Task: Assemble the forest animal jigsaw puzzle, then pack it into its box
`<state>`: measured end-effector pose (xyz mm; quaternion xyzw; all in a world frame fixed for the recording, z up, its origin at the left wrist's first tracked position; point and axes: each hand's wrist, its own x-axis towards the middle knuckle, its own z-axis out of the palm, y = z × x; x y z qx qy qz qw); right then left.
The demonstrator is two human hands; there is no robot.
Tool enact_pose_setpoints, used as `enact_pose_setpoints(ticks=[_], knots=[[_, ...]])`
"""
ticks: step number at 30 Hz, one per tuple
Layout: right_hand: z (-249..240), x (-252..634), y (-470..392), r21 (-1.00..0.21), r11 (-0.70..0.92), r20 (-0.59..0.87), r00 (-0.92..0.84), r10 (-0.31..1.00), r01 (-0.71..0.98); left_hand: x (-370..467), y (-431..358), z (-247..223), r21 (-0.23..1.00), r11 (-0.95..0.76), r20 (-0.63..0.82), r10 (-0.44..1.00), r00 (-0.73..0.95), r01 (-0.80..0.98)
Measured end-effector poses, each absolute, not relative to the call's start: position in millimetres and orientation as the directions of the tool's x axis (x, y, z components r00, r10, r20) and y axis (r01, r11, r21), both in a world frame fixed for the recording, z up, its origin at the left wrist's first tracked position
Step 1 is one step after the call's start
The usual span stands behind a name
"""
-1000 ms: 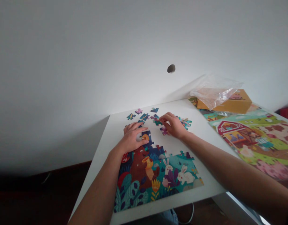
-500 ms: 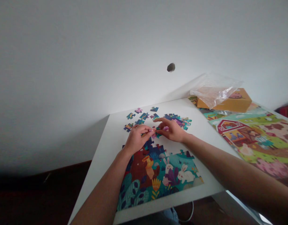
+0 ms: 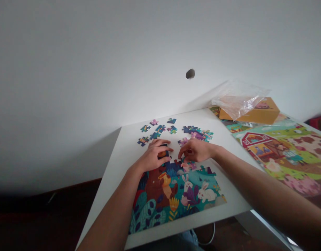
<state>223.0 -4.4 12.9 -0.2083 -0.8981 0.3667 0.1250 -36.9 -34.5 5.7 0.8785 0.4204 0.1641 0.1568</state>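
Note:
A partly joined jigsaw puzzle, with a bear holding a honey pot and two white rabbits, lies flat on the white table. My left hand rests at its upper left edge, fingers apart and lying over a dark puzzle piece. Curled downward, my right hand grips a pink and teal puzzle piece at the puzzle's upper edge. Its fingertips partly hide how that piece sits against its neighbours. Just beyond the right hand is a loose pink piece.
Loose pieces are scattered behind my left hand, and a heap of more pieces lies behind the right. On the right, a farm-scene puzzle carries a yellow box with a clear plastic bag over it.
My hands have moved apart from their meeting point above the puzzle. The right hand has brought the pink and teal piece down to the upper edge; the left fingers have spread.

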Motion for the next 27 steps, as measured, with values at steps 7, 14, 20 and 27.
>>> enact_pose_setpoints(ticks=[7,14,20,27], knots=[[11.1,223.3,-4.8,-0.669,0.693,0.098,-0.892,0.441,0.269,-38.1,-33.4,5.9,0.412,-0.597,0.145,0.789,0.598,0.688],[15.7,222.4,-6.2,-0.610,0.738,0.106,-0.894,0.436,0.287,-38.6,-33.1,4.6,0.407,-0.607,0.160,0.783,0.601,0.682],[14.0,223.5,-5.1,-0.647,0.713,0.113,-0.890,0.441,0.271,-39.9,-33.1,5.6,0.409,-0.608,0.155,0.781,0.605,0.680],[3.8,216.1,-0.2,-0.711,0.614,0.245,-0.697,0.674,0.343,-42.3,-33.4,5.2,0.420,-0.613,0.159,0.776,0.610,0.670]])
